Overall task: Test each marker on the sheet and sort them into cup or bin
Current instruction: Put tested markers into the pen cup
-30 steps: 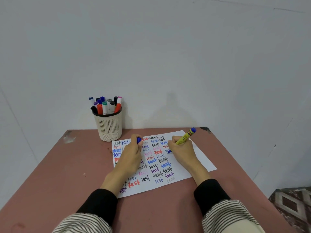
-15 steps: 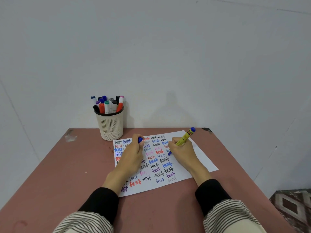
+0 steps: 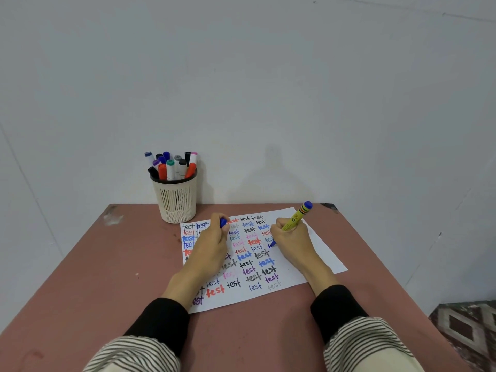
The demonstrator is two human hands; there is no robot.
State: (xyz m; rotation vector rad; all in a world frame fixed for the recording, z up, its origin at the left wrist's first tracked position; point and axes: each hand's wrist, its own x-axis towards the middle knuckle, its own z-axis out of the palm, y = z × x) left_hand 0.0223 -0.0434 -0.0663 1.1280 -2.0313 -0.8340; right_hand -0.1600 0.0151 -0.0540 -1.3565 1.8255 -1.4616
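Sheet (image 3: 316,253) was covered in rows of the handwritten word "test", repeated in black, blue, red, pink, purple and grey; some bold, some faint, the bottom-right one nearly washed out. It lay flat on the reddish-brown table (image 3: 88,277), skewed a little, right part still blank.

Marker (image 3: 295,218) in use: yellow-green barrel, blue end cap at the top, red/dark bands just under it, a small recycling symbol printed on the barrel. Other print on it too small to read. Blue tip was down on the sheet at the right edge of the written block, barrel leaning up and away to the right.

Right hand (image 3: 291,240) gripped that marker in a writing hold, fingers curled round the lower barrel, hand resting on the paper.

Left hand (image 3: 212,248) was clenched round a blue cap (image 3: 223,222), only the cap's end showing between thumb and fingers. Hand lay on the left-middle of the sheet, covering some words.

Cup (image 3: 175,200): cream slotted plastic with dark rim, standing upright at the table's back edge, just beyond the sheet's top-left corner, not touching it. Packed with capped markers (image 3: 170,169) standing upright: black, red, teal, grey, purple, blue, pink caps.

Both sleeves: black cuffs under striped fabric.
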